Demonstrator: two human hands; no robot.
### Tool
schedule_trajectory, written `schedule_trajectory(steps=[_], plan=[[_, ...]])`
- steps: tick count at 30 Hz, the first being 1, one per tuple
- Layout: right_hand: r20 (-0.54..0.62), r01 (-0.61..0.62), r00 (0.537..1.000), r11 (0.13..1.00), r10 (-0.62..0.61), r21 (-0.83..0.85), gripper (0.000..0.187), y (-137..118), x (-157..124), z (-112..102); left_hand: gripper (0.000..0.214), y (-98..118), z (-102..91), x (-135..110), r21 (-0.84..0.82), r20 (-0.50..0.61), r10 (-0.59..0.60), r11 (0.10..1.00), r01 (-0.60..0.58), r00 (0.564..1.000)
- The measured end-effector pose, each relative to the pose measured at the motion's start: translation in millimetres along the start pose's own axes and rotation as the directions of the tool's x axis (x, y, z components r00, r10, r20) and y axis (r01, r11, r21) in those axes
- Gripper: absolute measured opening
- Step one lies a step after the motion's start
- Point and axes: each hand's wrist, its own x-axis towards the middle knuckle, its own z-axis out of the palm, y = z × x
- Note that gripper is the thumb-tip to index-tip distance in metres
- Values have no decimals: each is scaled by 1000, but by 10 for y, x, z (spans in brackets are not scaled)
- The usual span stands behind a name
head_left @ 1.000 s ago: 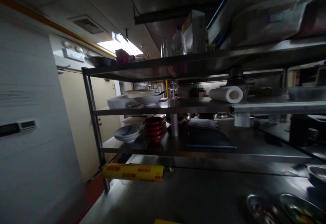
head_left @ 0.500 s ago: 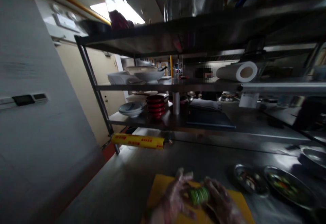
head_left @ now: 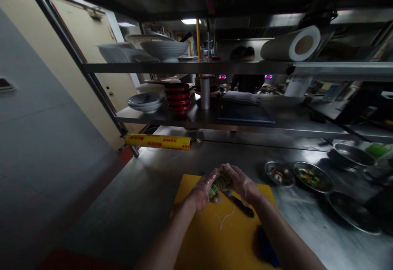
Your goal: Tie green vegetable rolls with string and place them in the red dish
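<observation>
A green roll (head_left: 218, 186) ringed with pale bands, perhaps string round leaves, is held between my two hands above a yellow cutting board (head_left: 208, 241). My left hand (head_left: 204, 190), in a clear plastic glove, closes round its near left end. Gloved the same way, my right hand (head_left: 241, 181) grips the far right end; some fingertips are hidden behind the roll. Below the right hand lies a knife (head_left: 244, 208) with a black handle, its blade partly covered. Loose white string (head_left: 225, 219) rests on the board nearby. A dark blue item (head_left: 265, 245) sits beneath my right forearm.
To the right stand a small metal dish (head_left: 279, 174), an oval dish of vegetables (head_left: 313, 177) and a pan (head_left: 353, 155). A yellow roll (head_left: 158, 141) hangs under the lower shelf (head_left: 196, 120), which holds red bowls (head_left: 177, 98). A person (head_left: 248, 73) is visible beyond.
The view has tilted downward, so more of the board, knife and forearms shows. My hands have drawn closer together, and the green roll has turned from nearly level to slanted.
</observation>
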Motion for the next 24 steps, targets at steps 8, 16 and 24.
schedule_trajectory(steps=[8,16,24], plan=[[170,-142,978,982,120,123,92,-119,-109,-276,57,-43,-196,-75,-84,74,-26,996,32,997],[-26,-45,999,998,46,47,83,-22,-60,-206,59,239,-334,-191,-97,-123,34,994,-46,992],[-87,131,988,991,-128,32,89,-448,468,389,54,1650,-1247,-412,-40,-268,283,952,-304,921]])
